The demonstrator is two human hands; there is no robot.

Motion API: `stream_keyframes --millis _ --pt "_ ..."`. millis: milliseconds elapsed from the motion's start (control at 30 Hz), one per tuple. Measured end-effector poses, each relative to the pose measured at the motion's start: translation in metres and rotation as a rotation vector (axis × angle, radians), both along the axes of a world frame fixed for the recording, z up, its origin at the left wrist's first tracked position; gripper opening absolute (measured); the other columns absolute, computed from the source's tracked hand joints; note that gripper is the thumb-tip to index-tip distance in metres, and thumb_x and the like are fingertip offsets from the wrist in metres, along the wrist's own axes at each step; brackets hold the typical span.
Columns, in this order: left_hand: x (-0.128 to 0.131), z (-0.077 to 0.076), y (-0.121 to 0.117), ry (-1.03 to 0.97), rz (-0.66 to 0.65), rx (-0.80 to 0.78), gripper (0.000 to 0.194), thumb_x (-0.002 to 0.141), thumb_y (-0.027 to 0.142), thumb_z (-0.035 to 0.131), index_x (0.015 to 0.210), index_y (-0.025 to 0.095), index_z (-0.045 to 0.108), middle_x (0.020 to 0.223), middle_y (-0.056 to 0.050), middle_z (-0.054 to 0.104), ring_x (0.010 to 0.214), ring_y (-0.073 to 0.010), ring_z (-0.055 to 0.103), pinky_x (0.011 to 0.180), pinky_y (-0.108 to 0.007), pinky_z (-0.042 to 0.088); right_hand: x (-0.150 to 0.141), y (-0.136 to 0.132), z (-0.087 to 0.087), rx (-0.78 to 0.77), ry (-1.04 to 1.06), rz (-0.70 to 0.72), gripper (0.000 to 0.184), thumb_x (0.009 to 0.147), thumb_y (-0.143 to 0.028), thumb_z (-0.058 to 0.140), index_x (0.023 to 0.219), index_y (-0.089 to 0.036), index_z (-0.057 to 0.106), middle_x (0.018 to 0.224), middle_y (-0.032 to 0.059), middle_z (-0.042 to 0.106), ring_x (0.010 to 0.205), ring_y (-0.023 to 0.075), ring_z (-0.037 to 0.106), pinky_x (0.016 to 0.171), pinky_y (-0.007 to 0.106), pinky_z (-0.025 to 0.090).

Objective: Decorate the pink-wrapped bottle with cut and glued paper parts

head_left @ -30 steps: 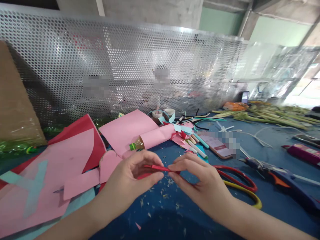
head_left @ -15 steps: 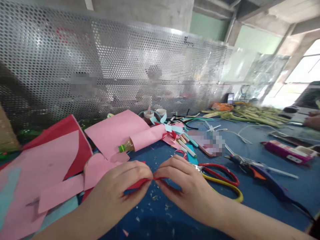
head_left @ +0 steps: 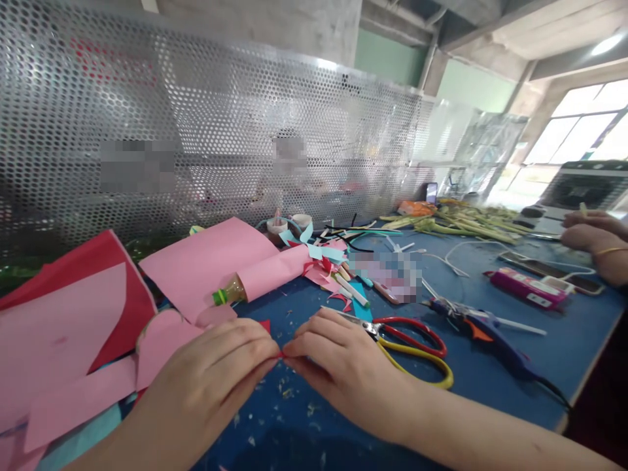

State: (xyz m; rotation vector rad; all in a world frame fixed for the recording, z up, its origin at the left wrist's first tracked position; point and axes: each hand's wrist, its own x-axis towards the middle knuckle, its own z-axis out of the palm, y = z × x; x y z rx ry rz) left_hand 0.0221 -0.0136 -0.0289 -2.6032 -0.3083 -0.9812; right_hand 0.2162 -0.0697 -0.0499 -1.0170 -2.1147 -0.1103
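Observation:
A small piece of red paper is pinched between both hands over the blue table; most of it is hidden by the fingers. My left hand is closed on it, with a red corner poking out above the fingers. My right hand pinches the same paper from the other side, fingertips almost touching the left ones. Just right of my right hand lie scissors with one red and one yellow handle. Beyond the hands, pink paper is rolled around a bottle with a green cap.
Pink sheets and red paper cover the left side. A blue glue gun, a purple box and a phone lie at right. Markers and paper scraps sit mid-table. Another person's hand shows at far right.
The view has swung right, so things on the table appear further left. My fingers have closed flatter over the red paper, and less of it shows. More of the other person's hands is visible.

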Motion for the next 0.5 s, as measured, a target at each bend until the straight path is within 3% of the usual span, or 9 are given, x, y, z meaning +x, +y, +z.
stream_keyframes --millis 300,500 --pt "0.000 0.002 0.010 0.059 0.026 -0.038 0.024 0.094 0.022 0.037 0.091 0.021 0.061 0.084 0.002 0.073 0.081 -0.0140 0.068 0.085 -0.023 0.052 0.004 0.006 -0.007 -0.097 0.033 -0.057 0.008 0.090 -0.018 0.054 0.089 -0.016 0.062 0.082 0.0038 0.065 0.075 0.0159 0.058 0.071 0.027 0.047" --pt "-0.001 0.003 0.020 0.050 0.053 -0.265 0.027 0.094 0.031 0.040 0.083 0.023 0.063 0.082 0.001 0.073 0.079 -0.0148 0.068 0.071 -0.022 0.055 0.006 0.009 -0.012 -0.108 0.036 -0.093 0.008 0.089 -0.017 0.056 0.087 -0.016 0.064 0.081 0.0036 0.066 0.076 0.0165 0.059 0.072 0.028 0.048"
